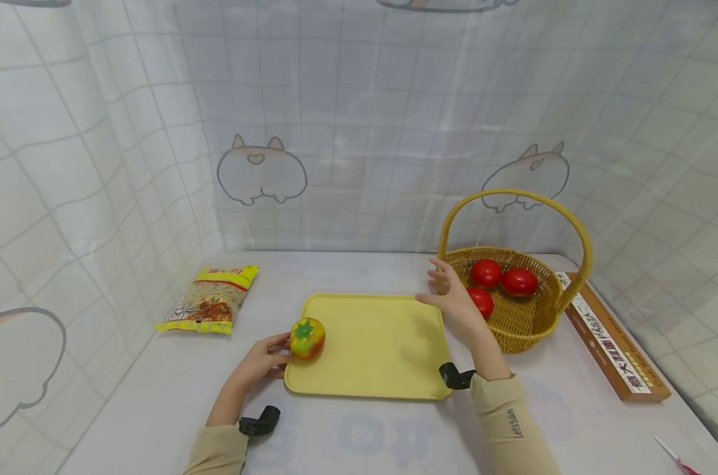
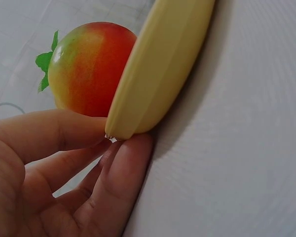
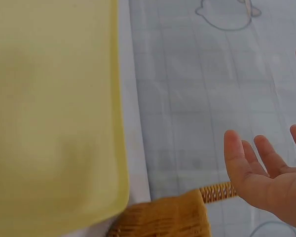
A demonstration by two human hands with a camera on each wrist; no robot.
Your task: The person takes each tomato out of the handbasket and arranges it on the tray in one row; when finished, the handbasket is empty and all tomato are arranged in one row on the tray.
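A yellow tray lies on the table in front of me. My left hand pinches its left edge. In the left wrist view, the thumb lies along the rim while fingers reach underneath it. On the tray's left end sits a red-and-yellow toy fruit with a green leafy top, close to that hand. Over the tray's far right corner, my right hand hovers with fingers spread and nothing in them. Beside it stands a wicker basket with a tall handle, holding three red round fruits.
A packet of noodles lies left of the tray. Right of the basket is a long brown pasta box. Scissors, partly cut off, lie at the lower right. A checked curtain hangs behind the table.
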